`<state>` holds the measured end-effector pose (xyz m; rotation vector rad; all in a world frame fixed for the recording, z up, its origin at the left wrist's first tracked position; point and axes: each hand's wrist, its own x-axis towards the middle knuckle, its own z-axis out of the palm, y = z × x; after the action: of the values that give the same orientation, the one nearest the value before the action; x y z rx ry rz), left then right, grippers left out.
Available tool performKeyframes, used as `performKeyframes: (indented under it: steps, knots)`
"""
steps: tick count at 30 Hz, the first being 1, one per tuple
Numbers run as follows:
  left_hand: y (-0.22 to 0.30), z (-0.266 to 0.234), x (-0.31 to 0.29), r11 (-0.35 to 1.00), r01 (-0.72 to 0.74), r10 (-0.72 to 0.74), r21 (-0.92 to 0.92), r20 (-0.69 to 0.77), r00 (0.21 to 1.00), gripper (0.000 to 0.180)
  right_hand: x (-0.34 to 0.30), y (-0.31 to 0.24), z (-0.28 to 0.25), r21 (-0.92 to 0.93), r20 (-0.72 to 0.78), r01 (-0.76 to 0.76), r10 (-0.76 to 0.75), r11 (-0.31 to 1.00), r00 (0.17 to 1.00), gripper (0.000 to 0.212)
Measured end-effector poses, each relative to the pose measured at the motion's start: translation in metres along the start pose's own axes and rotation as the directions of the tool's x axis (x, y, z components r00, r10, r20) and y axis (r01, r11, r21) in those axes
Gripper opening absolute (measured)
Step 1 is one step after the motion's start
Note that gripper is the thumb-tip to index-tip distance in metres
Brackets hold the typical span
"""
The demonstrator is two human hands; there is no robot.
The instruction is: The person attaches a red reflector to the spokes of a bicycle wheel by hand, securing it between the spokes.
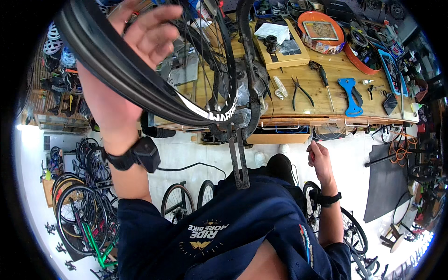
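Observation:
A black bicycle wheel rim (135, 81) with white lettering curves across the upper left, held upright in a dark metal truing stand (254, 79). My left hand (151, 39) is raised beside the wheel with its fingers stretched out and apart. The rim crosses in front of its palm, so I cannot tell whether the palm touches it. Thin spokes (201, 56) run just right of those fingertips. My right hand (320, 161) hangs in front of the bench edge, thumb and fingers pinched together. Whatever it may hold is too small to make out.
On the wooden bench (289, 109) lie black pliers (302, 93), a screwdriver (325, 81), a blue tool (349, 97) and a cardboard box (282, 56). Round orange tins (322, 44) stand behind. Bicycles (86, 224) are parked at the left. A dark mat (385, 186) lies on the right.

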<state>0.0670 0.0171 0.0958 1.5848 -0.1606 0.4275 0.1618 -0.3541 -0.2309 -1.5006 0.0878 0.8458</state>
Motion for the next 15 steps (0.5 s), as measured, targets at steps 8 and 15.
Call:
performKeyframes:
  steps: [8,15]
  knots:
    - [-0.092,-0.004,-0.051,0.957,0.261,-0.272,0.128,0.085,0.958,0.080,-0.003,0.005,-0.010,-0.052,-0.053,-0.017,0.015,0.998,0.998,0.034]
    - [-0.147,-0.020,-0.044,0.931,0.349,-0.355,0.107,0.035,0.934,0.065,0.000,-0.018,-0.004,-0.055,0.038,0.170,-0.168,0.984,0.985,0.019]
